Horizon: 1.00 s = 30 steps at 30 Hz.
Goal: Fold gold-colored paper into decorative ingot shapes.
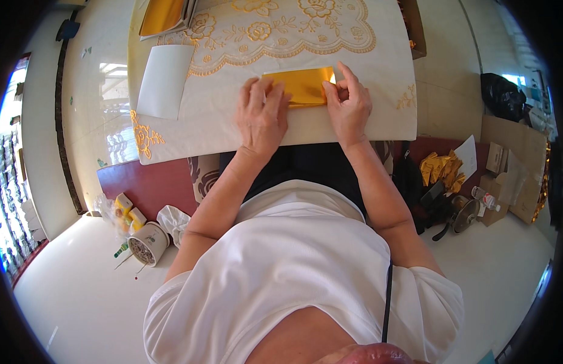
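A sheet of gold foil paper (pixel 307 88) lies on the table near its front edge, between my two hands. It looks folded into an oblong, with a pale strip along its far edge. My left hand (pixel 261 115) is curled over the paper's left end, hiding that end; its fingertips press together on it. At the right end, the thumb of my right hand (pixel 349 106) presses on the paper's edge, with the index finger raised and the other fingers bent behind. A white sheet (pixel 165 82) lies flat to the left of my hands.
A stack of gold paper (pixel 163 17) lies at the table's far left. A brown box (pixel 414 27) stands by the right edge. Crumpled gold pieces (pixel 442 168), a plastic bottle (pixel 485 197) and cardboard boxes (pixel 503 167) are at my right. A patterned tub (pixel 148 244) stands at my left.
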### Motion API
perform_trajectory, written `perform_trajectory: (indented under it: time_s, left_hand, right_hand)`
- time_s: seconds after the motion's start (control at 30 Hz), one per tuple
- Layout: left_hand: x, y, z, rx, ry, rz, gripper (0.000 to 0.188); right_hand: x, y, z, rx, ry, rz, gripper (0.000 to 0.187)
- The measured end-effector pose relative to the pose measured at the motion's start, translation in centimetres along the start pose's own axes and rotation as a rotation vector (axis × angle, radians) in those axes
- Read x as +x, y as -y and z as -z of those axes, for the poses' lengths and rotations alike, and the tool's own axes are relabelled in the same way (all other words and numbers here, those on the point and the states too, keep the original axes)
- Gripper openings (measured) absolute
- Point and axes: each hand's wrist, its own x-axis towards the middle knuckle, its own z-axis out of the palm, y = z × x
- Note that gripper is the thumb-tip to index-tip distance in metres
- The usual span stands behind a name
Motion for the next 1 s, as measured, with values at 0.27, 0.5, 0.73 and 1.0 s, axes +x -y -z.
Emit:
perform_trajectory:
  time_s: [0.27, 0.5, 0.73, 1.0]
  left_hand:
    - [-2.3, -1.6, -1.1, -0.095, 0.253, -0.144, 0.066]
    - [-2.7, -1.4, -1.1, -0.094, 0.315, -0.145, 0.069]
    - [-2.3, -1.1, -1.2, -0.066, 0.331, -0.127, 0.07]
    - [-2.2, -1.1, -1.1, -0.071, 0.343, -0.12, 0.071]
  right_hand:
    - [-0.2, 0.0, 0.0, 0.009, 0.001, 0.0, 0.047]
    - [-0.4, -0.3, 0.2, 0.015, 0.012, 0.012, 0.047]
    - [-0.3, -0.2, 0.0, 0.015, 0.015, -0.002, 0.046]
    - [-0.2, -0.2, 0.0, -0.004, 0.021, -0.008, 0.047]
